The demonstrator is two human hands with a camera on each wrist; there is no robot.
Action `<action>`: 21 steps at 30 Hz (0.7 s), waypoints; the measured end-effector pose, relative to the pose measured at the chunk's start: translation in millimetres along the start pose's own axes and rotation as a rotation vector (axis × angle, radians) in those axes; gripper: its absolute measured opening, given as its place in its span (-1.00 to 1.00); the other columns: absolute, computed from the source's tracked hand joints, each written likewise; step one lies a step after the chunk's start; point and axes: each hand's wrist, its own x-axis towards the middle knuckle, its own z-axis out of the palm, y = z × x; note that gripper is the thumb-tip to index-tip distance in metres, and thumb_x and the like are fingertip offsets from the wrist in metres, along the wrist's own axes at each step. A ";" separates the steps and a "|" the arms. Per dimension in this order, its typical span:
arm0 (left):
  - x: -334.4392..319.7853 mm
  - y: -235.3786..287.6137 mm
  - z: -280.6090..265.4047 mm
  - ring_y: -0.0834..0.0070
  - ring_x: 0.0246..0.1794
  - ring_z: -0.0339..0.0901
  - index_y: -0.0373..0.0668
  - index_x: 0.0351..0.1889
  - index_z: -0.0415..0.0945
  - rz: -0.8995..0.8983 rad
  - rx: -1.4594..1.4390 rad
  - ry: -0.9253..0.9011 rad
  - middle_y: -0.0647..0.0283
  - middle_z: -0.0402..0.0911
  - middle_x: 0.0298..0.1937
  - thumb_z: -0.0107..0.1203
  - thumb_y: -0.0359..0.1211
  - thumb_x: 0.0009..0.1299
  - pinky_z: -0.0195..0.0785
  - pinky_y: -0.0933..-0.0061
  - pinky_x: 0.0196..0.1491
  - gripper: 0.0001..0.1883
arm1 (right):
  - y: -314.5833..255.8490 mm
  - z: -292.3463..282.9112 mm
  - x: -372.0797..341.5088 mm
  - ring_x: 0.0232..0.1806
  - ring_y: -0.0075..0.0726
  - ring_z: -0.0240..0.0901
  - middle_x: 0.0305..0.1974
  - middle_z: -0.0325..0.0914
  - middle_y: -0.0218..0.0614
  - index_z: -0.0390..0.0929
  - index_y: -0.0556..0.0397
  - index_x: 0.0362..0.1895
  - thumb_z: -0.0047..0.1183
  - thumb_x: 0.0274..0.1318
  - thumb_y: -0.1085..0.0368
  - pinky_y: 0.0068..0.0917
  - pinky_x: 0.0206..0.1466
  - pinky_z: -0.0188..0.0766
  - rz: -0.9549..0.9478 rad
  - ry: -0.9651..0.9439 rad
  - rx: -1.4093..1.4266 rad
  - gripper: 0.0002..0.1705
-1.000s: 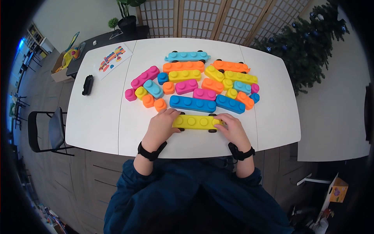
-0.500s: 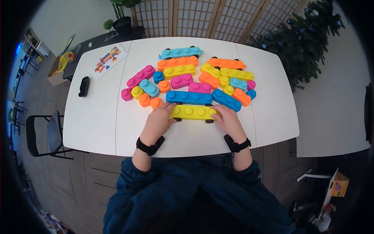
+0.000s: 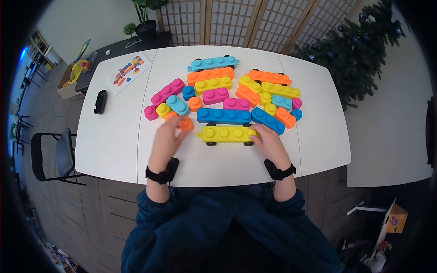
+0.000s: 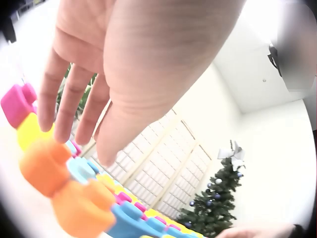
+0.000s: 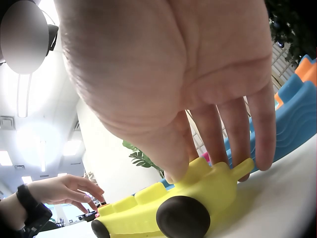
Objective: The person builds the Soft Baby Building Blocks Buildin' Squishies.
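Yellow takes centre stage: a long, four-studded toy vehicle base [image 3: 231, 134] with black round wheels [image 3: 211, 144], standing on the white table [image 3: 218, 166] right in front of the person! The right hand [image 3: 271, 143] pinches its right end between thumb and fingers. Across to the left hand [image 3: 165, 142], its fingers loosely extended over a pair of small orange blocks [image 3: 186, 123]; contact is hard to tell. Just beyond the yellow base lies a long blue four-stud block [image 3: 224, 116], and farther out stands a light-blue wheeled base [image 3: 214, 63].
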 end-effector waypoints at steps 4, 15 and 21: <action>10.3 -39.5 -36.5 0.20 0.04 0.60 -0.16 0.17 0.56 -0.041 0.276 0.233 0.14 0.63 0.11 0.33 -0.53 0.25 0.54 0.29 -0.07 -0.52 | -1.0 -1.8 1.5 0.00 0.13 0.57 0.00 0.63 -0.12 0.57 0.11 -0.01 0.21 0.19 0.38 -0.20 0.06 0.53 0.024 -0.023 0.038 -0.72; 31.9 -89.6 -49.3 0.05 -0.02 0.61 -0.21 0.08 0.53 -0.151 0.271 0.068 0.06 0.59 0.02 0.39 -0.50 0.20 0.53 0.19 0.03 -0.54 | -2.6 -0.7 -7.3 0.06 0.05 0.56 0.04 0.61 -0.17 0.57 0.08 0.02 0.22 0.19 0.36 -0.23 0.09 0.52 -0.021 -0.019 0.010 -0.70; 5.9 -8.4 -37.1 0.26 -0.01 0.64 -0.24 0.04 0.55 0.006 -0.025 0.152 0.15 0.58 0.00 0.40 -0.54 0.21 0.60 0.32 0.01 -0.58 | -6.1 -2.2 -8.9 0.02 0.01 0.58 0.04 0.62 -0.23 0.58 0.05 0.02 0.22 0.20 0.33 -0.26 0.06 0.54 0.003 -0.015 -0.024 -0.70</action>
